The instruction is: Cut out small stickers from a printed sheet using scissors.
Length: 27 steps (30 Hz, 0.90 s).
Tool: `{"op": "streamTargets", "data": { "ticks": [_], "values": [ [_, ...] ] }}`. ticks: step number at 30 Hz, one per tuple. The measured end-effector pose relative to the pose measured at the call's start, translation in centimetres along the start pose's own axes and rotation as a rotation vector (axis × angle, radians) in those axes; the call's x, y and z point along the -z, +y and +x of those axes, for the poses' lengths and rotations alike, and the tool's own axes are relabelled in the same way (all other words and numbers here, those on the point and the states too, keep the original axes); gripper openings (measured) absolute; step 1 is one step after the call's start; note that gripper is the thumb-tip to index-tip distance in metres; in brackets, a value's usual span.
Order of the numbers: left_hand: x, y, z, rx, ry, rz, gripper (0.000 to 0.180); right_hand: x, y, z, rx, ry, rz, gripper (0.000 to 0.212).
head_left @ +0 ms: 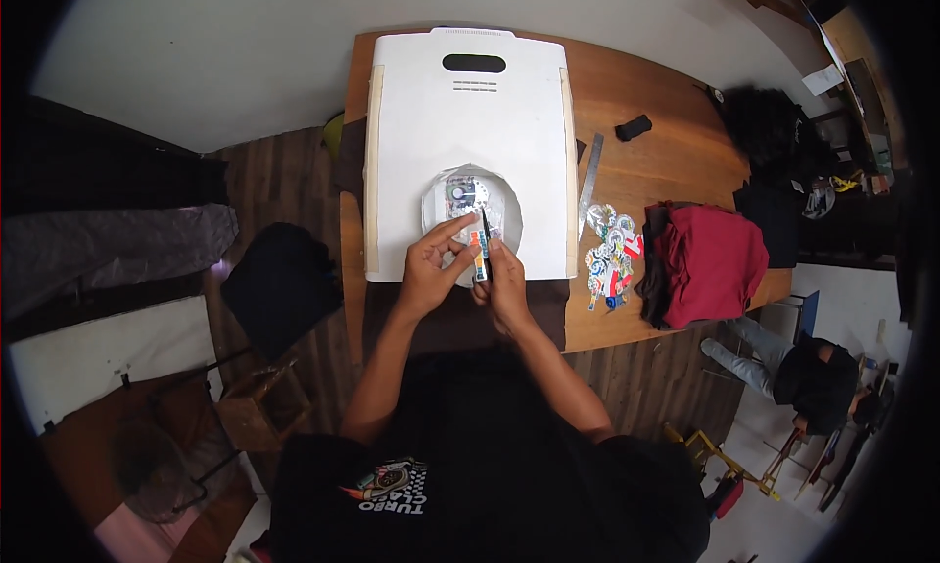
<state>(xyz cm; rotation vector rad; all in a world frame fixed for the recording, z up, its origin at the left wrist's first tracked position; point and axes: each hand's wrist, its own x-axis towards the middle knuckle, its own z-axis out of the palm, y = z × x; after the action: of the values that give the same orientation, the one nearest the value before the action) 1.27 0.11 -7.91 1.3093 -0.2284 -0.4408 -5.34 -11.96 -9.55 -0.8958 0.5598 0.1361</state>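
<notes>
My left hand (428, 271) is closed on the edge of a small printed sticker (478, 242) in orange, white and blue. Close beside it, my right hand (507, 281) grips a slim black pointed tool (486, 220), held upright against the sticker's right side; whether it is scissors or a cutter I cannot tell. Both hands are over the round opening at the near end of a large white box-like casing (470, 122). Inside that opening lies a clear sheet with printed pictures (466, 193), partly hidden by my fingers.
Right of the casing, a steel ruler (590, 181) and a pile of cut-out stickers (613, 255) lie on the wooden table (666, 171). Folded red and dark cloth (707, 264) is stacked farther right. A small black object (634, 127) lies behind. Another person (818, 382) is at far right.
</notes>
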Motion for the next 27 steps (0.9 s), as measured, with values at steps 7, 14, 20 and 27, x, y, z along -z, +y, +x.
{"op": "streamTargets", "data": {
  "ticks": [7, 14, 20, 27],
  "values": [
    [1.0, -0.1, 0.9, 0.079, 0.081, -0.068, 0.047, 0.9, -2.9, 0.6, 0.046, 0.03, 0.026, 0.035],
    [1.0, 2.2, 0.4, 0.001, 0.129, -0.102, 0.048, 3.6, -5.5, -0.2, 0.22, -0.037, -0.179, 0.042],
    [0.4, 3.0, 0.5, -0.037, 0.157, -0.132, 0.047, 2.5, -6.5, 0.5, 0.345, -0.042, -0.285, 0.044],
    [1.4, 2.7, 0.0, -0.072, 0.189, -0.11, 0.044, 1.5, -7.8, 1.4, 0.391, 0.027, -0.02, 0.043]
  ]
}}
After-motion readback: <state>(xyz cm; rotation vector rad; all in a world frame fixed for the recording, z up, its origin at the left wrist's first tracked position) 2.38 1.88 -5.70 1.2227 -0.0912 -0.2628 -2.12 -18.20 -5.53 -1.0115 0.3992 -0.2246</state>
